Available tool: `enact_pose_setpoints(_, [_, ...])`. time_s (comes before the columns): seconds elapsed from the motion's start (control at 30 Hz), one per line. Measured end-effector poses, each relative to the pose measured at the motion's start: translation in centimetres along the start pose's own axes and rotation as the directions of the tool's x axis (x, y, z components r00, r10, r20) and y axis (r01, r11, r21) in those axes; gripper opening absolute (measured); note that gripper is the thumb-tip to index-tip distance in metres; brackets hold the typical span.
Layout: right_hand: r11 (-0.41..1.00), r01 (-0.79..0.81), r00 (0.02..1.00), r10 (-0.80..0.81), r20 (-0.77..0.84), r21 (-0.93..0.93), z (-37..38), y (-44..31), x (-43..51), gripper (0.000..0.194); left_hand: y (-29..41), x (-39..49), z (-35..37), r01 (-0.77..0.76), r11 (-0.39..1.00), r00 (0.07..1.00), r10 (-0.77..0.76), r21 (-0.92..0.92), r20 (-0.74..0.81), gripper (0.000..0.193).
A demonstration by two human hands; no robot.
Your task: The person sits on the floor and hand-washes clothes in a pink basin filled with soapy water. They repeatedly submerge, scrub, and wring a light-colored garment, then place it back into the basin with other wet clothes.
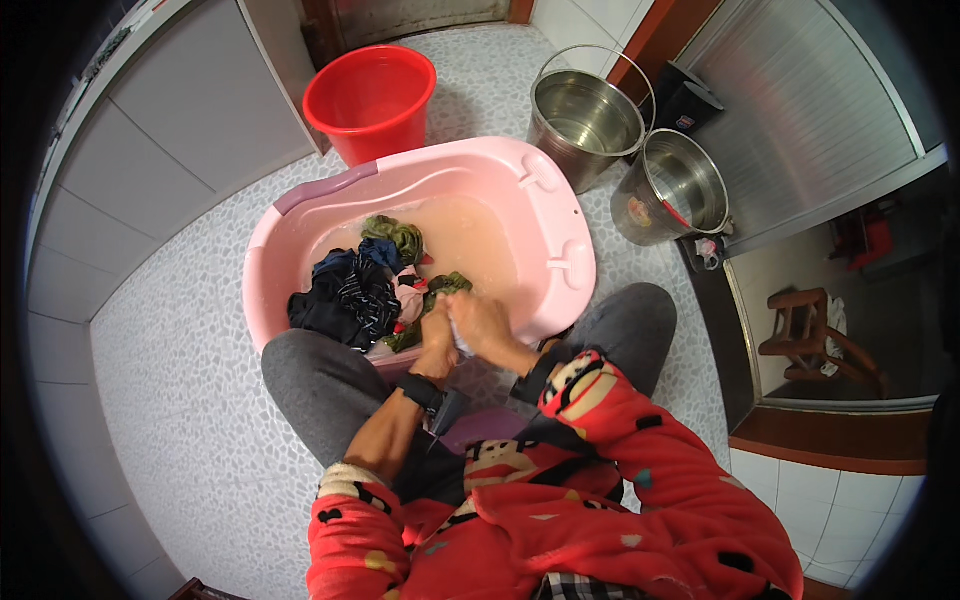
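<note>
My left hand and my right hand meet over the near side of a pink plastic bathtub. Both are closed on a whitish cloth, mostly hidden by my fingers. Just beyond my knuckles lies a green patterned garment, its wet folds reaching down beside my left hand. Dark wet clothes are heaped at the tub's left end, with a pink cloth beside them. Another green garment rests at the far side of the heap. Cloudy tan water fills the tub's bottom.
A red plastic bucket stands behind the tub. Two metal buckets, one at the back and one nearer, stand to its right. My bent knees flank the tub's near edge. A wooden stool shows beyond the doorway at right.
</note>
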State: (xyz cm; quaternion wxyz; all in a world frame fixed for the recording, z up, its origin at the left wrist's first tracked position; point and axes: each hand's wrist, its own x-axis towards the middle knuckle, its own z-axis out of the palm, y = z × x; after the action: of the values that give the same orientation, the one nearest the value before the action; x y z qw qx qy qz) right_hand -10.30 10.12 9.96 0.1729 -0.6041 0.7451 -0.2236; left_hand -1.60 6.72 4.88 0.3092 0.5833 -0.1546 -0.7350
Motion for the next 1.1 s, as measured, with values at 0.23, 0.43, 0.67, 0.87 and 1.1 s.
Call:
enact_pose_setpoints(0.23, [0.997, 0.07, 0.997, -0.069, -0.031, 0.034, 1.0, 0.0, -0.9, 0.033, 0.5, -0.7, -0.4, -0.158, 0.983, 0.983, 0.166, -0.092, 0.08, 0.038])
enact_pose_setpoints(0.43, [1.0, -0.014, 0.99, 0.013, -0.144, -0.008, 0.4, -0.2, -0.2, 0.03, -0.1, -0.1, -0.7, 0.083, 0.993, 0.995, -0.087, 0.083, 0.05, 0.043])
enact_pose_setpoints(0.67, [0.988, 0.13, 0.991, -0.13, -0.014, 0.087, 1.6, -0.4, -1.6, 0.026, 1.1, -0.5, -0.6, -0.038, 0.994, 0.993, 0.049, -0.106, 0.105, 0.037])
enact_pose_setpoints(0.87, [0.99, -0.097, 0.995, 0.094, 0.034, 0.106, 1.6, 3.7, 2.0, 0.042, 1.1, 0.1, -0.4, -0.128, 0.988, 0.987, 0.118, 0.084, 0.108, 0.038])
enact_pose_setpoints(1.1, [0.571, -0.544, 0.806, 0.153, 0.572, 0.615, 0.6, 8.5, 3.4, 0.049, 2.9, 3.0, -2.5, -0.162, 0.963, 0.949, 0.212, -0.215, 0.232, 0.014])
